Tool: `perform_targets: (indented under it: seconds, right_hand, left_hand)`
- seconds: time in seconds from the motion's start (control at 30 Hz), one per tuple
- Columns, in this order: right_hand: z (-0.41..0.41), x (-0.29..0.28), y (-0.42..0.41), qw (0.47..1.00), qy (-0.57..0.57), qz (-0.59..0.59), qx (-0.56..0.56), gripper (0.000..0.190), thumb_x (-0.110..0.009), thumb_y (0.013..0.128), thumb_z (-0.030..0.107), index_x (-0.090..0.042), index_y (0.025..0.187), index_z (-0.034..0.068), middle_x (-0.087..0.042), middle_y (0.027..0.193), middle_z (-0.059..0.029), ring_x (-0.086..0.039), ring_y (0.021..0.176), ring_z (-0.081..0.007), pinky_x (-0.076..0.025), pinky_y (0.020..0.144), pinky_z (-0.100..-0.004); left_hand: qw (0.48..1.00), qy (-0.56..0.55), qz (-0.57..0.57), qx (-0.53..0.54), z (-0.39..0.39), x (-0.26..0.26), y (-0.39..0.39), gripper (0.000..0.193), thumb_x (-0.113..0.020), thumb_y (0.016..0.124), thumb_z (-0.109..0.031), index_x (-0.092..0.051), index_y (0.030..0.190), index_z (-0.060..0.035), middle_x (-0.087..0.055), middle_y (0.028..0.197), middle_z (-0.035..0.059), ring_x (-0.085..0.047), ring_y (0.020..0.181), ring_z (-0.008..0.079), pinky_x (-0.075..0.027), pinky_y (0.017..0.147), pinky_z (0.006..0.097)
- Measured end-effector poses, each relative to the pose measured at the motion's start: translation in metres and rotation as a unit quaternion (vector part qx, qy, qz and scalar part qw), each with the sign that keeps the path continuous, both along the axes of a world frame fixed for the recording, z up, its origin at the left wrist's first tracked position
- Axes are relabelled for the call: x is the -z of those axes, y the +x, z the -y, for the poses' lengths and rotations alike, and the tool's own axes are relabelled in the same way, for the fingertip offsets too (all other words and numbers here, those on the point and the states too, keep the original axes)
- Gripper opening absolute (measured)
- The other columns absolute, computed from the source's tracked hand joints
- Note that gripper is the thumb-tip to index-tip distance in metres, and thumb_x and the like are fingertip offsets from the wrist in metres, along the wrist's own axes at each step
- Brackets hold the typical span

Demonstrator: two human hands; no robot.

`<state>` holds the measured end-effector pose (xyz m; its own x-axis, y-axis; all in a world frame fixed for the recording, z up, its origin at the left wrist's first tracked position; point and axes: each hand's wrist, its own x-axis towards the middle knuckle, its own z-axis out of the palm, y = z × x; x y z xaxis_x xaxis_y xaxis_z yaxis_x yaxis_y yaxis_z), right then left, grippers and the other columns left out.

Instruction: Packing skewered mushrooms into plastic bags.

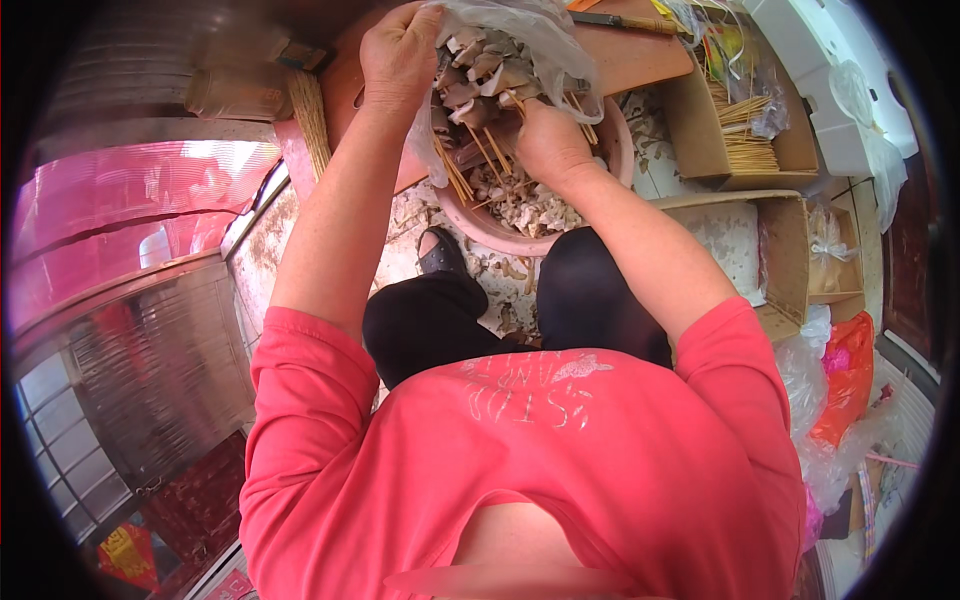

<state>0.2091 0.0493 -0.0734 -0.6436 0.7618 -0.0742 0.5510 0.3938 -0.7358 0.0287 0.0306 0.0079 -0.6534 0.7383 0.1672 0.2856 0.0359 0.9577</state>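
Observation:
A clear plastic bag (577, 79) lies partly over several skewers threaded with greyish pieces of food (480, 71). My left hand (397, 56) pinches the bag's rim at the upper left. Below the bag's mouth, my right hand (551, 142) is closed on a bamboo skewer whose tip shows beside the fingers. More bare stick ends (454, 169) point down out of the bunch. Under both hands stands a round pinkish basin (480, 234) with loose pale food pieces (536, 206) in it.
A wooden board (637, 56) with a knife (630, 22) lies behind the basin. At right are a cardboard box of bamboo skewers (750, 142), another cardboard box (780, 262) and plastic bags (844, 382). A straw broom (307, 120) stands at left. Scraps litter the tiled floor (502, 281).

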Motion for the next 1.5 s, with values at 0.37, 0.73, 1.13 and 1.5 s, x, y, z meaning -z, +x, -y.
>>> perform_targets:
  seconds: [0.37,0.73,1.13,1.5]
  right_hand:
    - [0.0,-0.012,-0.007,0.996,-0.068,0.064,-0.009,0.026,-0.052,0.084,0.01,-0.062,0.103,-0.004,-0.064,0.101,-0.0261,-0.062,0.1,-0.0393,-0.049,0.086,-0.0446]
    - [-0.03,-0.064,0.025,0.995,0.02,0.089,-0.031,0.039,-0.052,0.09,0.031,-0.058,0.112,0.0,-0.066,0.099,-0.0223,-0.063,0.096,-0.0369,-0.048,0.086,-0.0444]
    - [-0.074,-0.083,0.036,0.992,0.022,0.116,0.048,0.057,-0.053,0.079,0.011,-0.042,0.135,0.003,-0.064,0.11,-0.0205,-0.061,0.105,-0.0371,-0.048,0.09,-0.0448]
    - [-0.11,-0.055,0.136,0.931,-0.349,-0.109,-0.013,0.045,-0.063,0.081,0.012,-0.058,0.125,0.006,-0.066,0.075,-0.0064,-0.056,0.05,-0.0112,-0.044,0.045,-0.0257]
  left_hand:
    - [0.972,-0.141,-0.184,0.029,-0.012,0.035,0.035,0.024,-0.059,0.093,-0.025,-0.069,0.096,-0.0036,-0.062,0.071,0.0002,-0.056,0.058,0.0075,-0.044,0.054,0.0234]
    - [0.982,-0.134,-0.132,0.01,-0.008,0.042,0.033,0.024,-0.057,0.093,-0.026,-0.068,0.098,-0.005,-0.062,0.072,0.001,-0.057,0.06,0.0089,-0.047,0.056,0.0246]
    - [0.889,-0.196,-0.414,0.014,-0.008,0.043,0.04,0.061,-0.08,0.069,-0.037,-0.059,0.118,-0.008,-0.062,0.097,0.0144,-0.06,0.092,0.0247,-0.049,0.08,0.0361]
    - [0.918,-0.188,-0.35,0.006,-0.026,0.048,0.042,0.031,-0.071,0.076,-0.012,-0.063,0.103,-0.0007,-0.066,0.085,0.005,-0.06,0.074,0.0161,-0.048,0.066,0.0309]
